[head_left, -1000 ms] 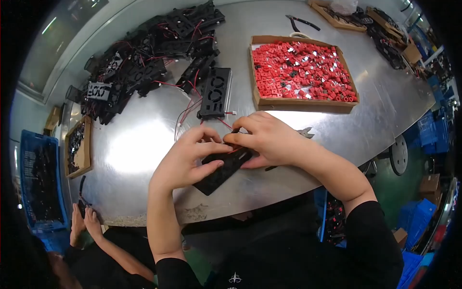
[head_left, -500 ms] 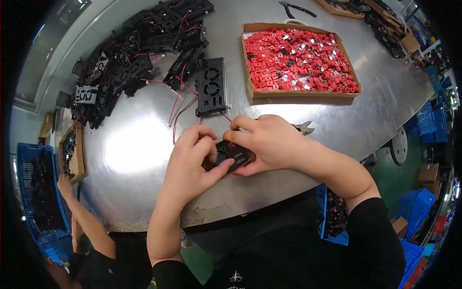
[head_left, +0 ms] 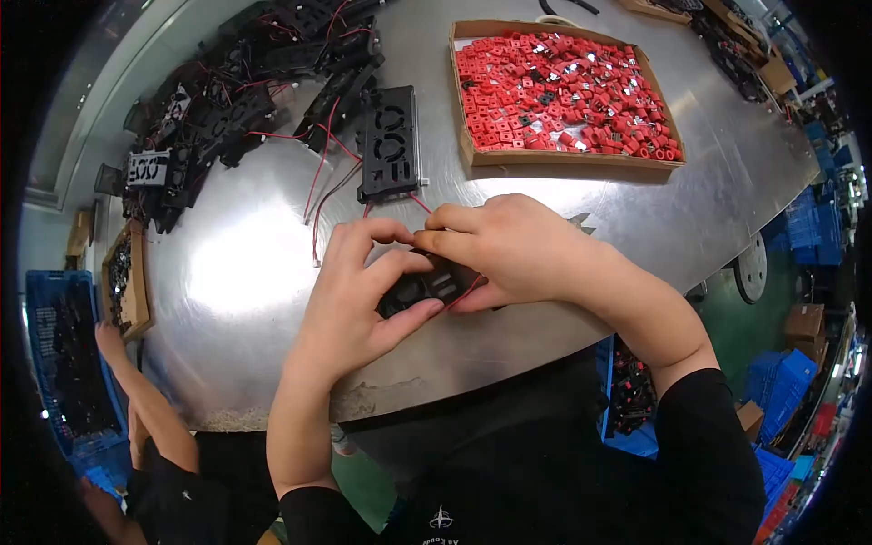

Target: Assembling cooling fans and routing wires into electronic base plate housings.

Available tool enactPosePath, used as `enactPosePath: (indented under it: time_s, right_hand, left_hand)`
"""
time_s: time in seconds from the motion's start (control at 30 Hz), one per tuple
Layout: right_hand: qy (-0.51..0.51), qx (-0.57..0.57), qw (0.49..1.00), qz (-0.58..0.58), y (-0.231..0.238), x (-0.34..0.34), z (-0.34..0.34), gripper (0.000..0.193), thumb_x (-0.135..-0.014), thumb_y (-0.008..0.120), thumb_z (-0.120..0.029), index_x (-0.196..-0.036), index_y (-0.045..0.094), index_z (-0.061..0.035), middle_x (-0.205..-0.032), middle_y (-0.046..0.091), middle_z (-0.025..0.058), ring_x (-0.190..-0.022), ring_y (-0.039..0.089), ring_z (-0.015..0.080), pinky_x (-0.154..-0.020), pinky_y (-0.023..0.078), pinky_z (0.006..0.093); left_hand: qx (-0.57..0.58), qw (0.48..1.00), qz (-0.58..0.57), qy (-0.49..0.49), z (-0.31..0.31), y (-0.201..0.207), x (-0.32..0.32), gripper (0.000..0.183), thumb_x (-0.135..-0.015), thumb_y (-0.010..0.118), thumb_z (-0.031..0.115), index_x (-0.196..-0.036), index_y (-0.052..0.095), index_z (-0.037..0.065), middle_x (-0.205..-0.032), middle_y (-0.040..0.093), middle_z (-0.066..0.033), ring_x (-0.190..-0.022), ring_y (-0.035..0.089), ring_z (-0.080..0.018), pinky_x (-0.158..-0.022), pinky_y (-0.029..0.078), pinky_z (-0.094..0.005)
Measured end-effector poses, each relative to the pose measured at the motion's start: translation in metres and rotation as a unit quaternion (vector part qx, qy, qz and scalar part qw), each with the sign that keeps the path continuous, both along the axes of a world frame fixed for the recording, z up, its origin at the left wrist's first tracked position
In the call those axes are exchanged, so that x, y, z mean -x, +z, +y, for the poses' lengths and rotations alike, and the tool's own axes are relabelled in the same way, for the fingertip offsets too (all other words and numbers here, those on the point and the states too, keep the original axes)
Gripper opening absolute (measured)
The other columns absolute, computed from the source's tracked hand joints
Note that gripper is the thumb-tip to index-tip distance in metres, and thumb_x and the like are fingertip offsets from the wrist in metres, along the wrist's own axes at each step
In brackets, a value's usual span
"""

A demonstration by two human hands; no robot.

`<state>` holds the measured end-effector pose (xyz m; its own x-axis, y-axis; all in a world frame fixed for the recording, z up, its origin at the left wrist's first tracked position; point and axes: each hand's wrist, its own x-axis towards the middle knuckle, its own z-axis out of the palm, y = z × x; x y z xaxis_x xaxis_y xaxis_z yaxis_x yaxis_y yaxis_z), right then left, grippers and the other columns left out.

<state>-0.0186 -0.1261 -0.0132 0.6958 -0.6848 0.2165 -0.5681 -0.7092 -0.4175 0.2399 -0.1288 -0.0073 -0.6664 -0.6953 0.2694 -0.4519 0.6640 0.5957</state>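
Note:
Both hands are closed on a small black plastic housing (head_left: 442,281) with a red wire along its right side, just above the near part of the metal table. My left hand (head_left: 350,295) grips its left side, thumb along the near edge and index finger curled over the top. My right hand (head_left: 509,250) holds the far and right sides, with its fingertips close to those of the left. Fingers cover much of the housing. Beyond them lies a black fan bracket (head_left: 389,145) with round cutouts and red wires. Cutters (head_left: 581,221) show partly behind my right hand.
A cardboard tray (head_left: 577,162) of small red parts stands at the far right. Black wired brackets (head_left: 236,127) are heaped at the far left. A co-worker's hand (head_left: 109,341) is by a small cardboard box (head_left: 139,282) at the left edge, near a blue crate (head_left: 113,400).
The whole view has shifted slightly, with table items now higher in the picture. My left fingers have moved over the housing, and the right hand keeps its hold.

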Motion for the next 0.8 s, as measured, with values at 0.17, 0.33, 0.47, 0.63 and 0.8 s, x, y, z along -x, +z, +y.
enactPosePath:
  time_s: [0.17, 0.33, 0.47, 0.63, 0.8]
  right_hand:
    - [0.032, -0.011, 0.999, 0.000, 0.000, 0.007, -0.004, 0.065, -0.072, 0.092, -0.031, -0.127, 0.066, -0.0084, -0.116, 0.067, 0.0079, -0.084, 0.072, 0.0329, -0.071, 0.058, 0.0437]
    - [0.063, -0.031, 0.997, 0.025, 0.003, 0.006, -0.005, 0.065, -0.071, 0.091, -0.031, -0.126, 0.065, -0.0084, -0.114, 0.067, 0.0083, -0.088, 0.072, 0.0344, -0.073, 0.058, 0.0447]
    - [0.060, -0.075, 0.995, 0.026, 0.006, 0.010, -0.008, 0.067, -0.070, 0.091, -0.033, -0.127, 0.065, -0.0091, -0.114, 0.067, 0.0090, -0.090, 0.071, 0.0356, -0.076, 0.057, 0.0452]
    - [0.078, -0.059, 0.995, 0.000, 0.005, 0.018, -0.020, 0.074, -0.076, 0.091, -0.039, -0.139, 0.064, -0.0117, -0.114, 0.072, 0.0078, -0.096, 0.073, 0.0359, -0.080, 0.057, 0.0442]
    - [0.019, -0.080, 0.995, -0.064, 0.015, 0.026, -0.027, 0.047, -0.080, 0.088, -0.031, -0.119, 0.071, -0.0105, -0.098, 0.072, 0.0066, -0.087, 0.072, 0.0307, -0.076, 0.056, 0.0415]
  left_hand:
    - [-0.066, 0.998, -0.010, -0.017, 0.000, 0.002, -0.001, 0.035, -0.076, 0.090, 0.023, -0.105, 0.071, 0.011, -0.132, 0.057, -0.0105, -0.127, 0.050, -0.0369, -0.110, 0.042, -0.0482]
    - [-0.068, 0.997, -0.026, 0.006, 0.005, 0.007, 0.005, 0.033, -0.073, 0.088, 0.021, -0.098, 0.068, 0.011, -0.130, 0.055, -0.0120, -0.128, 0.049, -0.0372, -0.113, 0.039, -0.0486]
    - [0.024, 0.997, -0.057, 0.044, 0.012, 0.001, 0.015, 0.032, -0.071, 0.087, 0.020, -0.093, 0.066, 0.010, -0.128, 0.055, -0.0140, -0.127, 0.049, -0.0377, -0.113, 0.038, -0.0496]
    - [0.038, 0.998, -0.004, 0.056, 0.012, -0.005, 0.015, 0.026, -0.076, 0.086, 0.020, -0.088, 0.065, 0.012, -0.122, 0.058, -0.0094, -0.118, 0.053, -0.0364, -0.105, 0.043, -0.0496]
    - [-0.049, 0.996, -0.028, 0.074, 0.004, 0.001, 0.006, 0.029, -0.080, 0.085, 0.017, -0.094, 0.062, 0.005, -0.124, 0.061, -0.0141, -0.117, 0.059, -0.0357, -0.100, 0.050, -0.0417]
